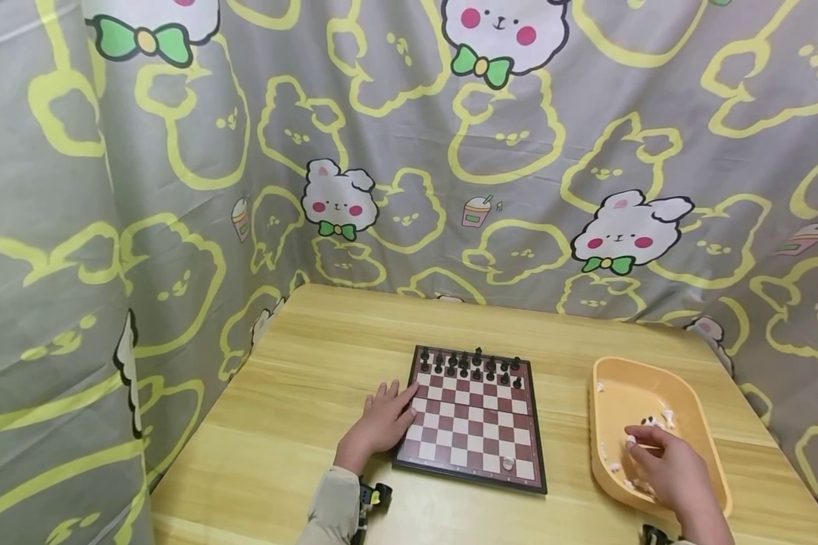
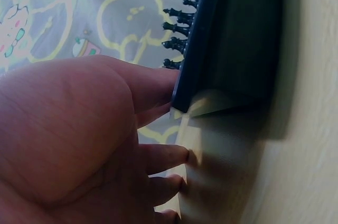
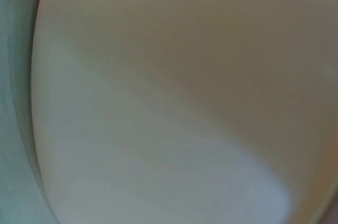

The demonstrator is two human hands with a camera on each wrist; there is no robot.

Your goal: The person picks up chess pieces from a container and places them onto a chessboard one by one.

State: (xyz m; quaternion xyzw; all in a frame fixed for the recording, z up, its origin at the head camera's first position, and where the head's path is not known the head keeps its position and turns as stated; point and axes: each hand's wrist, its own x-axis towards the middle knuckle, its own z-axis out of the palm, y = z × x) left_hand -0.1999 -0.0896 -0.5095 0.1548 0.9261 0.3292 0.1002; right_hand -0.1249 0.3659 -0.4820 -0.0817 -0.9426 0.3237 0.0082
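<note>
A folding chessboard with red-brown and cream squares lies on the table, its black chess pieces standing in two rows along the far side. One white chess piece stands near the front right corner. My left hand rests at the board's left edge, fingers extended; its thumb and forefinger touch the rim in the left wrist view. Over the orange tray, my right hand pinches a small white chess piece between thumb and fingertips. The right wrist view shows only a blurred pale surface.
Loose white chess pieces lie in the tray, partly hidden by the right hand. The wooden table extends around board and tray. A grey patterned curtain hangs along its back and sides.
</note>
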